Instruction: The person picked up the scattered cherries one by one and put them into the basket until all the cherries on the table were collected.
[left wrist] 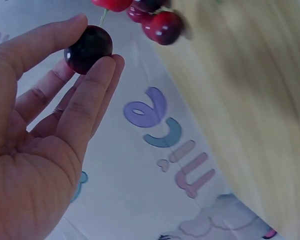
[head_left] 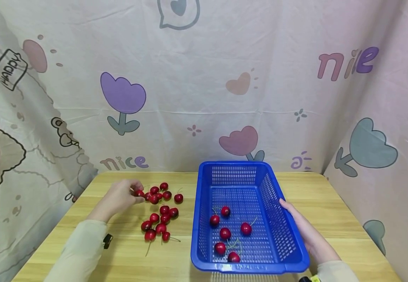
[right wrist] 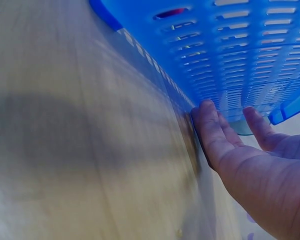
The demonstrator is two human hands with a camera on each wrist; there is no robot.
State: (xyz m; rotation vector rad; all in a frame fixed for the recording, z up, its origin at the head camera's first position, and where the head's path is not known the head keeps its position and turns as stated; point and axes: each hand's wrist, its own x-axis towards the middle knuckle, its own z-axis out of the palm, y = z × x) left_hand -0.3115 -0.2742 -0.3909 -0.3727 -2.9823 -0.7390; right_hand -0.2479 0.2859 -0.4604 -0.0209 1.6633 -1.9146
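Observation:
My left hand (head_left: 124, 194) pinches a dark red cherry (left wrist: 88, 50) between thumb and fingertips, at the back left of the table. Close beside it lies a cluster of cherries (head_left: 154, 199); a second cluster (head_left: 160, 228), some with stems, lies nearer the front. To their right stands a blue plastic basket (head_left: 196, 219) with slotted walls. Several cherries (head_left: 225, 233) with green stems are spread inside it, towards its left and front. My right hand (head_left: 304, 227) holds the basket's right side, thumb at the rim; in the right wrist view its fingers (right wrist: 210, 125) touch the outer wall low down.
The wooden table (head_left: 334, 223) runs back to a hanging pale cloth (head_left: 186, 82) printed with flowers and words. More cloth hangs down on the left and right sides. Bare wood lies right of the basket.

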